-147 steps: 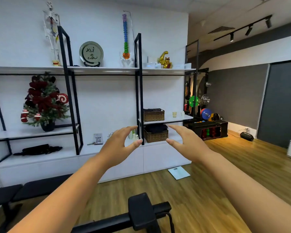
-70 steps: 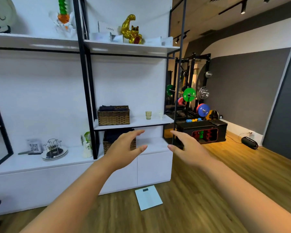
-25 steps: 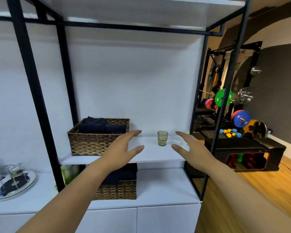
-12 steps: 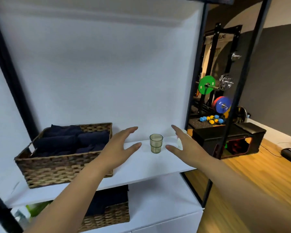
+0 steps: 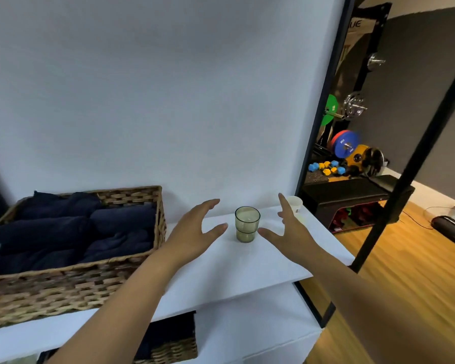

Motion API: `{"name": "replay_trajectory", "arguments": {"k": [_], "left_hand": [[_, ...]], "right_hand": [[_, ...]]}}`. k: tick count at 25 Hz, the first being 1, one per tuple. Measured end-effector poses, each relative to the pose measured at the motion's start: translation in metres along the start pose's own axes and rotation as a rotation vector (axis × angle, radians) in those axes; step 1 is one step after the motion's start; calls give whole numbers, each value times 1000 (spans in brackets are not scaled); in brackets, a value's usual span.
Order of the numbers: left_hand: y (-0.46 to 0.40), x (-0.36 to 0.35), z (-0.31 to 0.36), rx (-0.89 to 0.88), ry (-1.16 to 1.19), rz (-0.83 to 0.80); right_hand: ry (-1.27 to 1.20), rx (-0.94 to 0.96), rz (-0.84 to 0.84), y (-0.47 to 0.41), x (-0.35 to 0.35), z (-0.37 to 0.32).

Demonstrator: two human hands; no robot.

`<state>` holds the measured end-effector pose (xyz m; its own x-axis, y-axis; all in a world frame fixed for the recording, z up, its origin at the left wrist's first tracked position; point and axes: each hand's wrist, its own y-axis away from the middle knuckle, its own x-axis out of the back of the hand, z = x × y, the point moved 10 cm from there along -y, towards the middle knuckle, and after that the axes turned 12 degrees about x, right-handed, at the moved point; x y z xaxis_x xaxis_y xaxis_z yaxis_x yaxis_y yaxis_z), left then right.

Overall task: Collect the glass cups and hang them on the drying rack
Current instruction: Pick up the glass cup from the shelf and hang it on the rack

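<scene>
A small green-tinted glass cup [image 5: 247,228] stands upright on the white shelf [image 5: 247,269]. My left hand [image 5: 195,232] hovers just left of it, fingers spread, thumb tip a short gap from the glass. My right hand [image 5: 289,229] hovers just right of it, fingers spread, also not touching. A second, pale cup [image 5: 294,203] stands behind my right hand near the shelf's back right corner, partly hidden by my fingers. The drying rack is out of view.
A wicker basket [image 5: 71,282] of dark blue towels fills the shelf's left part. Another basket [image 5: 174,348] sits on the level below. Black frame posts [image 5: 318,122] stand at the shelf's right end. Gym weights [image 5: 346,147] and wooden floor [image 5: 405,271] lie to the right.
I have walked up to the shelf, so the cup looms larger. Both open hands have closed in on either side of the green cup.
</scene>
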<state>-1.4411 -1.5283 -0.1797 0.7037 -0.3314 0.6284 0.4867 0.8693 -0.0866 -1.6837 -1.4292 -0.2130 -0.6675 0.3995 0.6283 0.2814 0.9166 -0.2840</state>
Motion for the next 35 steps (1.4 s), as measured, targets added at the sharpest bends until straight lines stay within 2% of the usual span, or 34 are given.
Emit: {"name": "replay_trajectory", "arguments": {"k": [4,7,12,18,27,35], "left_hand": [[-20,-28,-29,103,30,-11],[-29,-54,-53,198,40,-3],[-36,-92,-81,339,65,45],[-22,-129,-108,471,161,149],[-21,-135,-113,550,157,215],[6,-114,-103,569,175,231]], "right_hand": [[-114,-78,6,-22,-27,41],[-165,-105,-52,-42,-52,72],[-222,-103,-132,-74,-76,117],[-467,-227,-144,-92,-109,168],[-442,-129,-91,-110,-138,160],[-411,-54,-195,-85,-129,129]]}}
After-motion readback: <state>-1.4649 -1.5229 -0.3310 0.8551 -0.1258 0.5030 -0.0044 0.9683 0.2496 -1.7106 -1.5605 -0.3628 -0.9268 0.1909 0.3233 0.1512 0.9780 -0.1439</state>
